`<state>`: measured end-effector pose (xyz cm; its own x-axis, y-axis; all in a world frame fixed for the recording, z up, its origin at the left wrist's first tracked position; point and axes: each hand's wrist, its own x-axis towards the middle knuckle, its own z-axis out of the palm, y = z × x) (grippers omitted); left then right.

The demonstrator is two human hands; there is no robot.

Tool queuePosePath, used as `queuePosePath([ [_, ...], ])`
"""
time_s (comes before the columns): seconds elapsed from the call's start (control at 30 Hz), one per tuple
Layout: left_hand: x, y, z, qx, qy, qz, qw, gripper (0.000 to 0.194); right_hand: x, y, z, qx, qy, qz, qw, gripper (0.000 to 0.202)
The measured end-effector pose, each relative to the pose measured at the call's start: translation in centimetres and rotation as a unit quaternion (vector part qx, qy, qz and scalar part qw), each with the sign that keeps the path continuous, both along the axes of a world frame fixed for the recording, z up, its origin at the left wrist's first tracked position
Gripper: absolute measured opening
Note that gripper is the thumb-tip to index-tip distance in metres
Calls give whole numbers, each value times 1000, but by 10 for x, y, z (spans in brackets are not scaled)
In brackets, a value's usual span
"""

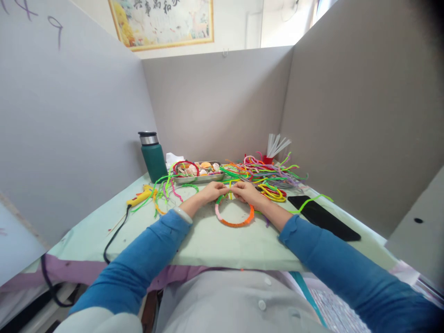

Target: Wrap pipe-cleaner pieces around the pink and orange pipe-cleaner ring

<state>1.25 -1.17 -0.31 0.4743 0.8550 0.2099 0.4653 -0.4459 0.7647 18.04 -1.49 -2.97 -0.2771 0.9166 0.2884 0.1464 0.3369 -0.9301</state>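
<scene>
A ring wrapped in fuzzy orange, pink and green strips (pixel 236 224) hangs or rests at the middle of the table, below both hands. My left hand (pixel 214 190) pinches the ring's top, near its green part. Close beside it, my right hand (pixel 244 191) has its fingers pressed together at the ring's top right. A short yellow strip (pixel 231 184) stands up between the fingertips. The fingers hide the top of the ring.
Behind the hands are a metal tray (pixel 211 177) of shells and a pile of colourful fuzzy strips (pixel 267 173). A green bottle (pixel 153 159) and yellow glue gun (pixel 139 196) are on the left; a black phone-like slab (pixel 324 218) lies right. Grey panels (pixel 218 101) enclose the table.
</scene>
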Motion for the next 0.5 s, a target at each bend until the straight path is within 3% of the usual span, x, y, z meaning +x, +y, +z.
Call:
queuePosePath([
  [0.5,0,0,1,11,18,10,1000,46,-1,-3,2,-4,-11,0,1000,31],
])
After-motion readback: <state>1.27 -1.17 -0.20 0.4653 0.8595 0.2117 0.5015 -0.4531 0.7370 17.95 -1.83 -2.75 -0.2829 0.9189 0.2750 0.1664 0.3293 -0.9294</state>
